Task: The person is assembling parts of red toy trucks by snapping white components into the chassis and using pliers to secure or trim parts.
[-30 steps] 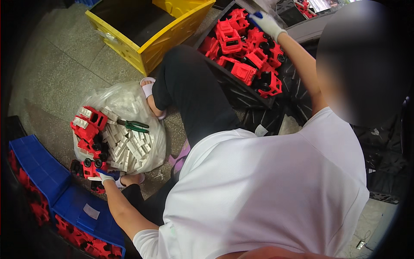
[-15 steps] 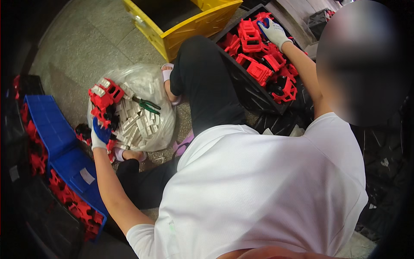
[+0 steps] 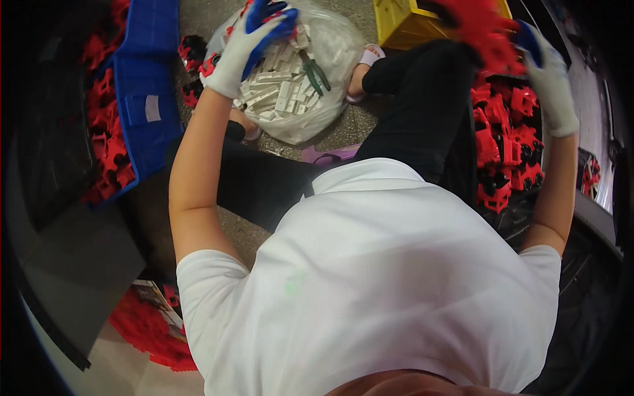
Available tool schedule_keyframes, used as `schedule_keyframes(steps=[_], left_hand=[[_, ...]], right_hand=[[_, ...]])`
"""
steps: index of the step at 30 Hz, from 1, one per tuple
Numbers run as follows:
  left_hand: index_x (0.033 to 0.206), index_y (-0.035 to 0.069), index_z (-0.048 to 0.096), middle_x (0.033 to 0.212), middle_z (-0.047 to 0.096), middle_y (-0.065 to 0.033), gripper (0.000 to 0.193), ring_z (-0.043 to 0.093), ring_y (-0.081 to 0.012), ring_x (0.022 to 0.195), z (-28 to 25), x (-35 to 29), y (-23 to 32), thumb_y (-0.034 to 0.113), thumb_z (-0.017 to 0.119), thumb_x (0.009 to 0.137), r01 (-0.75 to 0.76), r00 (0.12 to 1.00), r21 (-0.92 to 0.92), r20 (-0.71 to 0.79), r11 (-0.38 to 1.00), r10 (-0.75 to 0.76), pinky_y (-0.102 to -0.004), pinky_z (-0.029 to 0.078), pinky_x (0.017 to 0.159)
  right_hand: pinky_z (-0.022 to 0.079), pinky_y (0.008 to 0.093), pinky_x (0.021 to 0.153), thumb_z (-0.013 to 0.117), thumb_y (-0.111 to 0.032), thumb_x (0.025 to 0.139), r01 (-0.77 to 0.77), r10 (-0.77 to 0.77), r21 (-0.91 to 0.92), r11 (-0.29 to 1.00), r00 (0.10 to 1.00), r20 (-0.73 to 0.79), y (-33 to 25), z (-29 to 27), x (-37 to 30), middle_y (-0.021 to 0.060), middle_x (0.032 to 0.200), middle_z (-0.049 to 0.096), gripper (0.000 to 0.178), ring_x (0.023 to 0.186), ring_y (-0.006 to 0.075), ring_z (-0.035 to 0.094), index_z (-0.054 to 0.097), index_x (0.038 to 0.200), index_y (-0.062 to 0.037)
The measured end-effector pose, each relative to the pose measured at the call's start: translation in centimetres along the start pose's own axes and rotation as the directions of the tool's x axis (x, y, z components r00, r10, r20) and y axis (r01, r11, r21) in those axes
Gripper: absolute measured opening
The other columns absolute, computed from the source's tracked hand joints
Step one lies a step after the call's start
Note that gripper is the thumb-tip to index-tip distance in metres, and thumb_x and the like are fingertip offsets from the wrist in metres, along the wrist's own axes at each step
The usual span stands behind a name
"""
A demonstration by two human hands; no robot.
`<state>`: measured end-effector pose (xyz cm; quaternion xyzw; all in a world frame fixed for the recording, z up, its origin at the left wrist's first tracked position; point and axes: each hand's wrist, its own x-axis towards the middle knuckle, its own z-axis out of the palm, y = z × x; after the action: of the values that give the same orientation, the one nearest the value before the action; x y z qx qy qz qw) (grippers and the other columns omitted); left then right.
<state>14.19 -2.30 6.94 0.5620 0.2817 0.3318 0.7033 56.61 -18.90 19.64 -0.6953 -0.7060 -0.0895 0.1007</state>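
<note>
1. Person in white shirt (image 3: 396, 277) and dark trousers (image 3: 416, 132), legs bent and apart, filling the near middle; one bare forearm reaches far on each side
2. Blue bin (image 3: 148, 72), far left; a row of red pieces (image 3: 105, 129) along its left side
3. Clear plastic bag (image 3: 333, 39), far, left of middle, lying on speckled floor; heaped with white blocky pieces (image 3: 277, 96)
4. Black crate (image 3: 462, 158), right, just beside the person's right leg; full of red toy vehicles (image 3: 508, 148) with black wheels, jumbled at all angles
5. Yellow bin (image 3: 396, 23), far, right of middle; partly hidden behind the red piece in hand
6. Red toy vehicle (image 3: 485, 36), far right, raised above the crate's far end; badly blurred, exact shape unclear
7. Right hand (image 3: 548, 76), white glove with blue palm side; fingers closed on the right edge of that blurred red vehicle
8. Left hand (image 3: 254, 43), same kind of glove, over the bag's left part; fingers bent and spread, red showing beside them; cannot tell whether it grips anything
9. Green-handled pliers (image 3: 314, 72), lying on the white pieces, right of the left hand
10. Lilac slipper (image 3: 374, 53) on a foot, right of the bag
11. Pale label (image 3: 152, 109) on the blue bin
</note>
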Motion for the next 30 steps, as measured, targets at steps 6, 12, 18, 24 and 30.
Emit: schedule_keyframes(steps=[6, 12, 18, 24, 30], left_hand=[[0.141, 0.007, 0.035, 0.136, 0.046, -0.0093, 0.075, 0.05, -0.0162, 0.117, 0.3, -3.7, 2.0, 0.013, 0.074, 0.077, 0.102, 0.928, 0.345, 0.304, 0.933, -0.214, -0.0299, 0.041, 0.1], [0.14, 0.006, 0.037, 0.128, 0.053, -0.0085, 0.089, 0.051, -0.0175, 0.117, -5.9, -8.3, -0.4, 0.018, 0.082, 0.064, 0.098, 0.992, 0.412, 0.034, 0.906, -0.123, -0.033, 0.042, 0.099], [0.124, 0.001, 0.05, 0.113, 0.061, -0.0108, 0.076, 0.058, -0.0196, 0.104, -10.3, -9.5, -2.0, 0.02, 0.085, 0.06, 0.188, 0.942, 0.608, -0.334, 0.772, 0.033, -0.0326, 0.045, 0.093], [0.119, -0.002, 0.054, 0.108, 0.063, -0.0123, 0.044, 0.062, -0.019, 0.098, -16.5, -11.1, -1.1, -0.001, 0.068, 0.078, -0.056, 0.634, 0.181, -0.754, 0.982, 0.175, -0.0288, 0.048, 0.088], [0.11, -0.002, 0.061, 0.105, 0.066, -0.0099, 0.032, 0.064, -0.0176, 0.096, -15.2, -9.9, -0.4, -0.005, 0.064, 0.078, 0.043, 0.62, 0.244, -0.767, 0.969, 0.166, -0.0271, 0.049, 0.087]], right_hand=[[0.044, 0.0383, 0.094, 0.057, -0.017, 0.088, 0.442, -0.532, 0.324, 0.837, 0.795, 0.29, -17.3, 9.8, 6.1, 0.0149, 0.113, 0.06, 0.037, 0.106, 0.0294, 0.058, 0.054, 0.124, -0.0092], [0.047, 0.0382, 0.089, 0.06, -0.017, 0.085, 0.438, -0.693, 0.609, 0.661, 0.668, 0.272, -23.5, 19.3, 12.1, 0.0128, 0.111, 0.062, 0.039, 0.101, 0.0292, 0.06, 0.054, 0.123, -0.0138], [0.051, 0.0344, 0.081, 0.058, -0.022, 0.088, 0.101, -0.595, 0.919, 0.381, 0.787, 0.161, -27.8, 29.1, 14.9, 0.0126, 0.1, 0.066, 0.033, 0.091, 0.025, 0.065, 0.056, 0.119, -0.0114], [0.057, 0.0353, 0.066, 0.058, -0.044, 0.089, -0.941, -0.369, 0.184, -0.285, 0.285, 0.885, -34.6, 43.3, 11.2, 0.0199, 0.086, 0.063, 0.051, 0.075, 0.0276, 0.065, 0.057, 0.1, 0.0051], [0.054, 0.0378, 0.069, 0.047, -0.065, 0.086, -0.986, -0.161, -0.164, -0.029, -0.157, 0.974, -43.2, 55.3, 2.7, 0.0193, 0.098, 0.06, 0.066, 0.077, 0.0301, 0.06, 0.055, 0.111, -0.0043]])
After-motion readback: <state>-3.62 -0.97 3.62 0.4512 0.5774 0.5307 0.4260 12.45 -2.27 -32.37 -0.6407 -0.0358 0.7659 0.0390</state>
